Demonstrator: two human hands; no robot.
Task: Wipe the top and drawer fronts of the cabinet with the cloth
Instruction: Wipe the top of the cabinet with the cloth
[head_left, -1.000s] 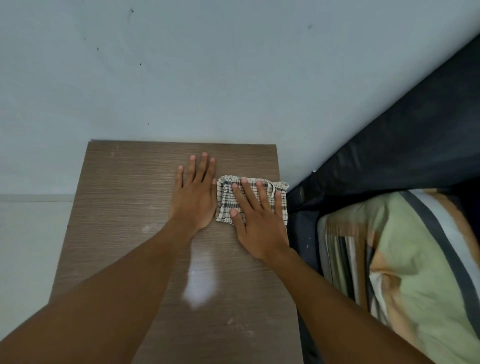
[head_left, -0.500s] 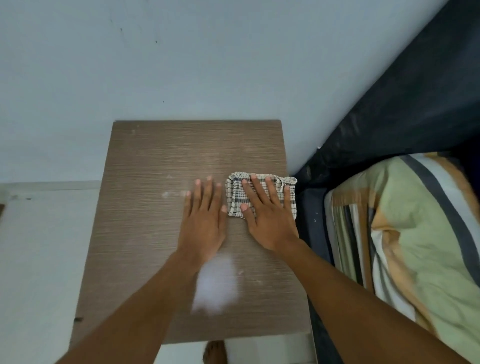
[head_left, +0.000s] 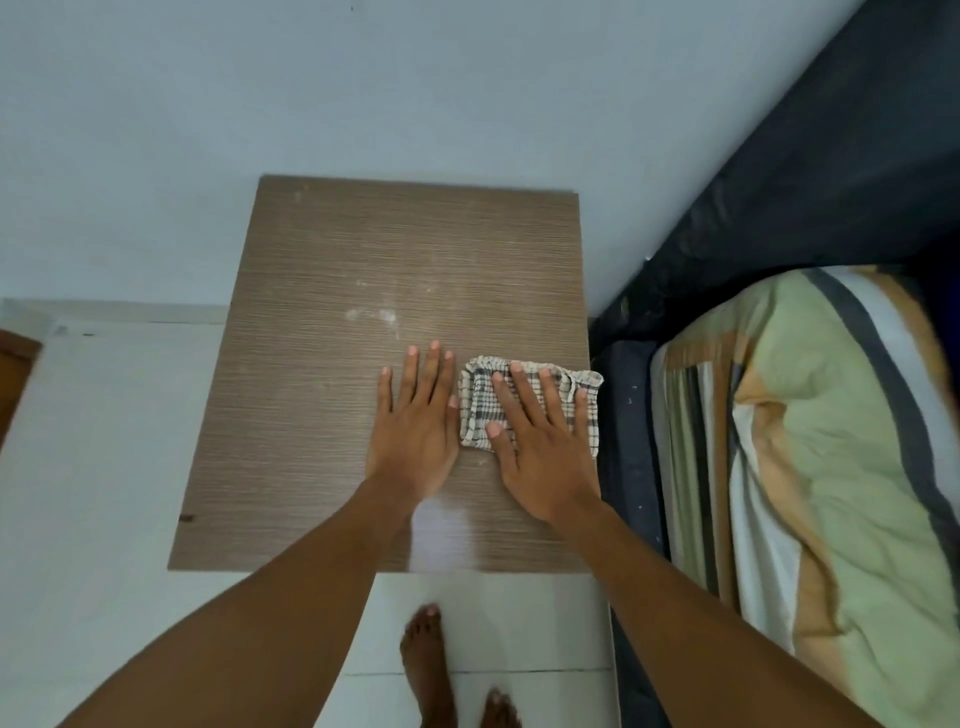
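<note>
The cabinet's brown wood-grain top (head_left: 332, 364) fills the middle of the view, standing against a pale wall. A folded checked cloth (head_left: 480, 410) lies near its right edge. My right hand (head_left: 540, 441) presses flat on the cloth, fingers spread over it. My left hand (head_left: 415, 421) lies flat and empty on the bare wood just left of the cloth, its thumb touching the cloth's edge. White dust smears (head_left: 374, 314) mark the top beyond my fingers. The drawer fronts are hidden below the top.
A bed with a dark frame (head_left: 779, 218) and a striped green and orange blanket (head_left: 831, 441) stands close to the cabinet's right side. White floor tiles (head_left: 104, 467) lie to the left and in front, where my bare feet (head_left: 431, 670) stand.
Both hands and the cloth have slid back toward the cabinet's front edge. The view has pulled back, so the front edge, floor and feet now show.
</note>
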